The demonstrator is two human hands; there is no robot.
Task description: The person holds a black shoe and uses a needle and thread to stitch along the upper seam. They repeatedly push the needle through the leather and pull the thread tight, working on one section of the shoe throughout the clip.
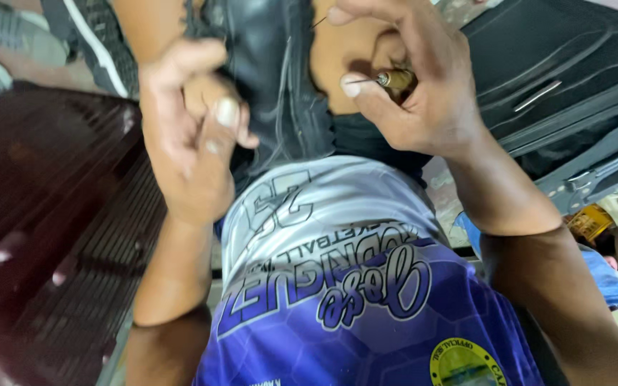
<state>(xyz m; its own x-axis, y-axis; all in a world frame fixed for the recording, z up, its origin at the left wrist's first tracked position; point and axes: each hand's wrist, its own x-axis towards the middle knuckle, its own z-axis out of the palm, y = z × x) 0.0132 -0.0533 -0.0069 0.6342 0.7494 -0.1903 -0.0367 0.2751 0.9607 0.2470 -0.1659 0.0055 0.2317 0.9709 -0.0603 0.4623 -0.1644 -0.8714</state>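
Dark slatted bench [59, 214] alongside; left hand [187, 136] clamps black leather piece [273, 86], right hand [409, 86] grips awl [388, 78] — tip may slip and prick thumb.

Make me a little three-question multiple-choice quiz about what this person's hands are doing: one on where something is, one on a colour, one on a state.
1. Where is the awl-like tool?
A. In the right hand
B. On the dark red surface
C. In the left hand

2. What colour is the material being worked?
A. Yellow
B. Black
C. White

3. How is the left hand?
A. Flat and open
B. Closed, pinching the material
C. Out of view

Answers:
1 A: the right hand grips the tool, its thin point jutting left.
2 B: the leather-like material looks glossy black.
3 B: the left hand curls its fingers onto the material's edge.
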